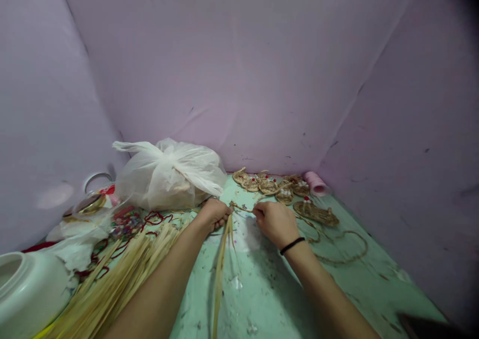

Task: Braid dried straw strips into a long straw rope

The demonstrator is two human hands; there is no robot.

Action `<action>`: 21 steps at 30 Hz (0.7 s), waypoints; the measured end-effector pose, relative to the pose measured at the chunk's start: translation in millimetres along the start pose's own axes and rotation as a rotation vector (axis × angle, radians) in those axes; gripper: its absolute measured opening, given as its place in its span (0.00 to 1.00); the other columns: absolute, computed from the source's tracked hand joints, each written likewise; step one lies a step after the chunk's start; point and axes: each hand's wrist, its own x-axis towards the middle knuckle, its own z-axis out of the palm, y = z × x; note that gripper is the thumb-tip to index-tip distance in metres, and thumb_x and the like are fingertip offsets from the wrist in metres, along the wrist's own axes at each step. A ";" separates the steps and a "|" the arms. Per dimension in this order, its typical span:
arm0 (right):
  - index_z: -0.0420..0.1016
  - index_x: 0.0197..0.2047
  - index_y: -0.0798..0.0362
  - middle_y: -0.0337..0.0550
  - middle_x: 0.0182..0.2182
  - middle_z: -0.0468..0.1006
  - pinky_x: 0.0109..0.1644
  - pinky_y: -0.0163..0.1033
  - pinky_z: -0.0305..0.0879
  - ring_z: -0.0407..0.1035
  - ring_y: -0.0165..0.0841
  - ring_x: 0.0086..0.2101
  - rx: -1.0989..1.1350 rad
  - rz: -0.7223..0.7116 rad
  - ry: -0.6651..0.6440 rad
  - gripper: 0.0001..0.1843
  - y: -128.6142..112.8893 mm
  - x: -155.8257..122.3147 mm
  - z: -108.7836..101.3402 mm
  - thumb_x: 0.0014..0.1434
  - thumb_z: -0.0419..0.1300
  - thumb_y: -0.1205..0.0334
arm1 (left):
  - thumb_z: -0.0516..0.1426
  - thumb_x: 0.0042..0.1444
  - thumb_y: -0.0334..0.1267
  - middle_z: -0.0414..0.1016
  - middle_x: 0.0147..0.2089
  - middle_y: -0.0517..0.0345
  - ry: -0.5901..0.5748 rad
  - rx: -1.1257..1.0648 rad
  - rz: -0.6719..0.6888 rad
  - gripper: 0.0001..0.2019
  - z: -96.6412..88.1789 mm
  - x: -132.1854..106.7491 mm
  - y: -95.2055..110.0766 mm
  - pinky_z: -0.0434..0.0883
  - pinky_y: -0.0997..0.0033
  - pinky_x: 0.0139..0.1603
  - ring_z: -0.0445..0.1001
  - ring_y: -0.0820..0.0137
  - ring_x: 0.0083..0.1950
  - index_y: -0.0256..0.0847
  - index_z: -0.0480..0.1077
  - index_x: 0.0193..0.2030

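A thin twisted straw cord (242, 208) stretches between my two hands above the green tabletop. My left hand (216, 214) is closed on one end of it, and loose flat straw strips (220, 264) hang down from that grip toward me. My right hand (276, 222), with a black band at the wrist, pinches the cord on the other side. From beneath the right hand a longer length of cord (355, 256) curls in a loop on the table. Near that hand lies a woven straw slipper-shaped piece (316, 213) with red and white beads.
Several small woven pieces (267, 184) and a pink thread spool (315, 183) stand along the back wall. A tied white plastic bag (172, 174) is at back left. A straw bundle (123, 274), a bag of colored beads (127, 222), red yarn (159, 218) and a white jar (33, 294) fill the left.
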 end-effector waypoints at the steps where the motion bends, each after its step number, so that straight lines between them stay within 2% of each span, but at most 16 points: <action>1: 0.76 0.30 0.53 0.49 0.32 0.76 0.35 0.35 0.55 0.68 0.36 0.35 0.027 0.015 0.067 0.13 0.8 2.7 -3.4 0.53 0.50 0.61 | 0.52 0.45 0.35 0.51 0.10 0.68 -0.031 -0.039 -0.039 0.13 -1.2 0.2 2.3 0.46 0.80 0.14 0.49 0.82 0.11 0.39 0.53 0.16; 3: 0.76 0.31 0.54 0.49 0.33 0.76 0.37 0.34 0.57 0.68 0.35 0.36 0.159 0.043 0.171 0.13 -2.8 7.8 -4.7 0.53 0.50 0.62 | 0.52 0.46 0.35 0.51 0.10 0.68 -0.061 -0.085 -0.061 0.12 -3.1 1.7 4.6 0.44 0.81 0.13 0.48 0.83 0.10 0.38 0.53 0.16; 4: 0.75 0.31 0.55 0.48 0.32 0.76 0.36 0.34 0.58 0.68 0.34 0.35 0.266 0.062 0.161 0.13 -6.5 10.3 -2.1 0.54 0.50 0.61 | 0.51 0.46 0.35 0.51 0.10 0.68 -0.069 -0.098 -0.064 0.13 -3.8 2.7 4.8 0.43 0.81 0.13 0.48 0.83 0.10 0.38 0.53 0.16; 5: 0.75 0.31 0.55 0.46 0.29 0.76 0.34 0.33 0.59 0.69 0.32 0.31 0.389 0.089 0.086 0.14 -11.0 12.6 2.4 0.53 0.50 0.60 | 0.51 0.46 0.35 0.50 0.10 0.68 -0.076 -0.108 -0.065 0.13 -4.4 3.7 4.5 0.42 0.81 0.13 0.47 0.83 0.10 0.38 0.53 0.16; 7: 0.75 0.28 0.57 0.45 0.21 0.75 0.27 0.31 0.59 0.68 0.30 0.22 0.620 0.170 -0.214 0.13 -20.2 16.4 15.0 0.51 0.51 0.60 | 0.51 0.46 0.35 0.50 0.09 0.68 -0.090 -0.128 -0.063 0.13 -5.2 5.2 3.5 0.41 0.81 0.12 0.47 0.83 0.10 0.38 0.53 0.16; 8: 0.74 0.26 0.57 0.45 0.19 0.74 0.24 0.31 0.59 0.67 0.29 0.20 0.688 0.201 -0.323 0.12 -24.2 17.7 21.7 0.50 0.52 0.61 | 0.51 0.46 0.35 0.49 0.09 0.68 -0.095 -0.137 -0.059 0.13 -5.5 5.6 2.9 0.41 0.81 0.12 0.47 0.83 0.10 0.38 0.53 0.16; 10: 0.73 0.24 0.58 0.44 0.17 0.73 0.22 0.30 0.60 0.66 0.28 0.18 0.796 0.230 -0.425 0.09 -29.9 19.2 32.2 0.47 0.54 0.62 | 0.51 0.47 0.36 0.49 0.09 0.69 -0.098 -0.149 -0.062 0.13 -5.9 6.1 2.3 0.40 0.81 0.12 0.46 0.83 0.10 0.38 0.53 0.16; 14: 0.71 0.24 0.59 0.39 0.16 0.70 0.22 0.29 0.62 0.64 0.26 0.17 1.012 0.311 -0.482 0.04 -31.2 19.7 37.4 0.42 0.56 0.69 | 0.52 0.45 0.35 0.50 0.09 0.69 -0.109 -0.138 -0.067 0.13 -6.5 6.2 2.2 0.41 0.81 0.12 0.46 0.84 0.10 0.38 0.53 0.16; 17: 0.72 0.27 0.60 0.36 0.15 0.69 0.22 0.28 0.61 0.63 0.25 0.16 1.038 0.343 -0.477 0.10 -24.8 21.1 38.2 0.38 0.55 0.75 | 0.54 0.43 0.34 0.51 0.09 0.68 -0.119 -0.076 -0.076 0.12 -7.4 5.3 2.6 0.43 0.81 0.12 0.48 0.84 0.10 0.37 0.55 0.15; 21: 0.76 0.27 0.58 0.39 0.16 0.72 0.23 0.28 0.57 0.65 0.27 0.19 0.751 0.192 -0.372 0.10 -14.2 23.2 40.1 0.38 0.56 0.72 | 0.56 0.43 0.35 0.52 0.09 0.67 -0.117 0.046 -0.109 0.13 -8.4 2.6 3.8 0.44 0.81 0.13 0.49 0.84 0.10 0.36 0.56 0.14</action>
